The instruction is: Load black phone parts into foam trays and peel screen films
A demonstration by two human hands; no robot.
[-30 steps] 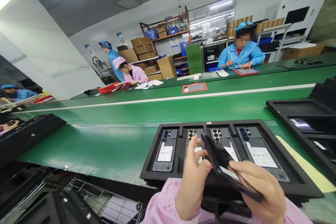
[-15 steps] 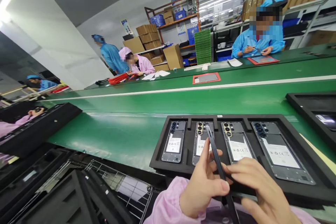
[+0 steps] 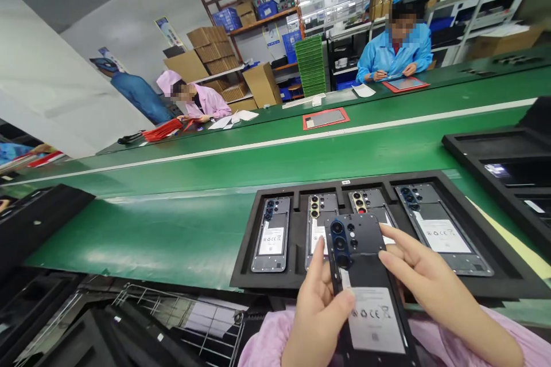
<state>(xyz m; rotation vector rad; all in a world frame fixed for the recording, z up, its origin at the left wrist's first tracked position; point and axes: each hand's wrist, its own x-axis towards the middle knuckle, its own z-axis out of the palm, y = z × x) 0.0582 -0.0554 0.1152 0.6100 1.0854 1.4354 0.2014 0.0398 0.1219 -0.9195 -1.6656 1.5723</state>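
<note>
A smartphone (image 3: 369, 275) without its back cover is held up between my two hands, its camera lenses and white battery label facing me. My left hand (image 3: 316, 309) grips its left edge, thumb over the label side. Along the right edge, the fingers of my right hand (image 3: 426, 275) hold the upper side. Behind it lies a black foam tray (image 3: 241, 266) with several similar coverless phones in its slots. The leftmost phone (image 3: 271, 235) and the rightmost phone (image 3: 443, 232) show well; the held phone partly hides the two middle ones.
The tray stands on a green conveyor bench (image 3: 163, 235). Another black tray (image 3: 508, 155) with phones lies at right. Lower left, a wire basket (image 3: 206, 321) stands beside black foam trays. Across the bench, a person in blue (image 3: 394, 51) and a person in pink (image 3: 206, 100) sit working.
The phone has turned from edge-on to showing its label side to me. My right hand has closed onto its right edge. The whole view has shifted a little to the right.
</note>
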